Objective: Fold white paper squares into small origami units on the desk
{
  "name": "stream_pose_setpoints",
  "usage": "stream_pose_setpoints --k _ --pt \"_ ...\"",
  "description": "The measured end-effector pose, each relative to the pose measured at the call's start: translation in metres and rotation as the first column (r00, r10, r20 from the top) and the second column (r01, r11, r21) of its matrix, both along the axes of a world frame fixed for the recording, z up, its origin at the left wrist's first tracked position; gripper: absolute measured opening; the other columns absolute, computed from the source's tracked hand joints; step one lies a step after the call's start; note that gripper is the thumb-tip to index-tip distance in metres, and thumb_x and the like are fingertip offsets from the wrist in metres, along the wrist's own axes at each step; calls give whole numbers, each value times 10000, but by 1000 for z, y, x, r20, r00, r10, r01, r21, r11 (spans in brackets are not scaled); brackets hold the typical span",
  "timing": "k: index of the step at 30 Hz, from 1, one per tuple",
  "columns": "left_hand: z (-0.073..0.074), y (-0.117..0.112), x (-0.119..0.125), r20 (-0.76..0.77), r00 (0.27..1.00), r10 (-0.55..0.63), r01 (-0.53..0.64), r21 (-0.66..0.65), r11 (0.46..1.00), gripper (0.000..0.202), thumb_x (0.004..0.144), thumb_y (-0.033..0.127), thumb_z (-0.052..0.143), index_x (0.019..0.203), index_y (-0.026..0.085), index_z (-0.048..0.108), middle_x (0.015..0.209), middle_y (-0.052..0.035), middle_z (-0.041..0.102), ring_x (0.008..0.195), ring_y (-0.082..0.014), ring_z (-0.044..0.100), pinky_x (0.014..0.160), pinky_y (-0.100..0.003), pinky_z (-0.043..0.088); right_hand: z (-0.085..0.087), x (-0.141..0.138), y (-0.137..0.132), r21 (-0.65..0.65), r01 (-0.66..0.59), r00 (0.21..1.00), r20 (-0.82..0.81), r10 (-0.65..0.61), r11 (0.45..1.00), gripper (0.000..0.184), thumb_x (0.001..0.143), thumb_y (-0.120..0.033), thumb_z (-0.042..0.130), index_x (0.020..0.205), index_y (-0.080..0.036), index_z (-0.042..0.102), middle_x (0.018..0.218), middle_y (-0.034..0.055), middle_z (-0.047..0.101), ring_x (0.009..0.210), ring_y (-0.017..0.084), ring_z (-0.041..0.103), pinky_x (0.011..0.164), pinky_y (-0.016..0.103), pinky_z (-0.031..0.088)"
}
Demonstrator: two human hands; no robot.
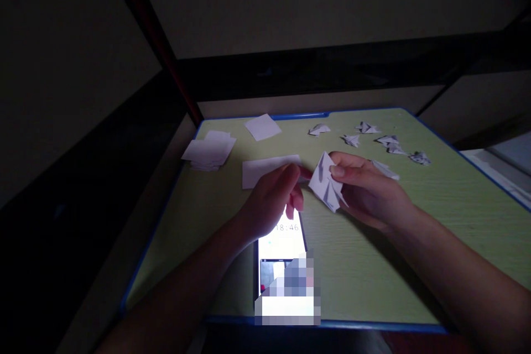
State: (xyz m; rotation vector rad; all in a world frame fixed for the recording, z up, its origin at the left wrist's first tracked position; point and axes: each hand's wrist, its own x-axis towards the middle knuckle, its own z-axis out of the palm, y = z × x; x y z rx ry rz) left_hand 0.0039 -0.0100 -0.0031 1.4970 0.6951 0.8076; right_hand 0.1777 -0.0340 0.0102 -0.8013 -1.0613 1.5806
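Note:
My right hand (369,185) pinches a piece of folded white paper (326,180), thumb on its front face and the other fingers behind. Loose pointed flaps stick out at the paper's lower edge. Just left of it, my left hand (277,193) has its lower fingers loosely curled and one finger stretched towards the paper's left edge; whether that finger touches it I cannot tell. A white paper strip (265,170) lies on the table partly behind my left hand. Under that hand is a lit phone (282,243) showing digits, its lower part blurred out.
The pale green table (199,232) has a blue rim. A stack of white paper (209,150) lies at the back left, near a single square sheet (263,127). Several folded paper pieces (367,128) are scattered at the back right. Dark walls surround the table.

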Motion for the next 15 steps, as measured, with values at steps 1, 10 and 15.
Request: stream_pose_setpoints --k 1,10,15 --pt "0 0 0 2 1000 0 0 5 1000 593 887 666 325 921 133 582 542 24 539 412 -82 480 400 -204 352 0 0 0 -3 0 1000 5 0 1000 142 716 -337 743 665 -216 689 578 -10 605 483 102 477 472 255 373" --pt "4 0 -1 -51 999 1 1 37 999 542 887 639 342 697 160 508 531 16 536 422 -72 481 414 -196 372 -1 -1 1 -12 17 999 35 -17 1000 158 698 -343 757 653 -211 684 613 4 633 511 108 501 488 259 374" --pt "4 -1 0 -37 999 4 -2 47 999 515 889 627 355 692 169 486 534 19 536 415 -67 473 410 -195 367 -2 -1 1 -4 34 998 46 -34 999 146 718 -330 739 652 -211 685 595 -3 628 510 107 506 498 260 382"
